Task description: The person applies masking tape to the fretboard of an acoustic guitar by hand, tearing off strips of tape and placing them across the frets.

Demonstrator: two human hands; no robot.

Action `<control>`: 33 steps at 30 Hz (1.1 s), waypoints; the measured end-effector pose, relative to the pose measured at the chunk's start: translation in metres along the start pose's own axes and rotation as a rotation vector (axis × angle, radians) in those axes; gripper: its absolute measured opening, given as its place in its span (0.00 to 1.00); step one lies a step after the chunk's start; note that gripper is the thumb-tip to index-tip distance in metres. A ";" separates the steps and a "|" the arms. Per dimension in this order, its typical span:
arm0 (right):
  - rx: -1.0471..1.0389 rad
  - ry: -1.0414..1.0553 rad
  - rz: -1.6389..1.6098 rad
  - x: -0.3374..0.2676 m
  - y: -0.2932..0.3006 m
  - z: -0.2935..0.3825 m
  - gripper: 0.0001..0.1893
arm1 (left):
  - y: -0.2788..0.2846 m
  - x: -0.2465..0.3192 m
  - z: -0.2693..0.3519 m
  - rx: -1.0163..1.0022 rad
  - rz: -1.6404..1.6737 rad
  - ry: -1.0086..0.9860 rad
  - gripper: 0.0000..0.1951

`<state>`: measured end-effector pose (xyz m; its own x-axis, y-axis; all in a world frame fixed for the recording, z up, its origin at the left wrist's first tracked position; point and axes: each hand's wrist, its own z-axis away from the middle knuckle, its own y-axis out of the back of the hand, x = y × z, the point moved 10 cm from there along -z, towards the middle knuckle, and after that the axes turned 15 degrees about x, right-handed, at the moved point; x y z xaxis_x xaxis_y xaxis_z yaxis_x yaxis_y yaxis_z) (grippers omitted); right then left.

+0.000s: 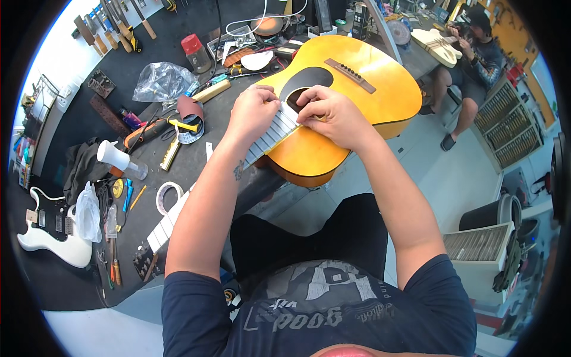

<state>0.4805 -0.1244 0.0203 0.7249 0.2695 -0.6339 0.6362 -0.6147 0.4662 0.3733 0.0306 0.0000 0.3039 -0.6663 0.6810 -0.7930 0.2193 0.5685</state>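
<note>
An acoustic guitar with a yellow top (357,102) lies face up across the bench corner, its body away from me and its neck running towards the lower left. Pale tape covers the fretboard (270,136) between the frets. My left hand (256,109) is at the fretboard's body end, fingertips pinched near its far edge. Beside the sound hole, my right hand (328,114) has thumb and fingers drawn together at the near corner of the fretboard end. Whether either hand pinches a bit of tape cannot be made out. The wooden bridge (350,76) bears dark pins but no strings.
On the dark bench (196,163) lie a masking tape roll (169,197), a yellow-headed hammer (184,125), a spray bottle (121,158) and a white electric guitar body (58,243). A person (477,58) sits at the back right with another guitar body (436,47).
</note>
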 end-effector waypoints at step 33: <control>-0.046 0.007 0.102 -0.005 -0.002 0.002 0.13 | 0.007 0.009 0.003 -0.027 0.028 0.101 0.14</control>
<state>0.4748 -0.1261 0.0209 0.7881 0.2129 -0.5776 0.5707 -0.6043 0.5559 0.3688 0.0236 0.0091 0.3352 -0.5844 0.7390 -0.7876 0.2566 0.5602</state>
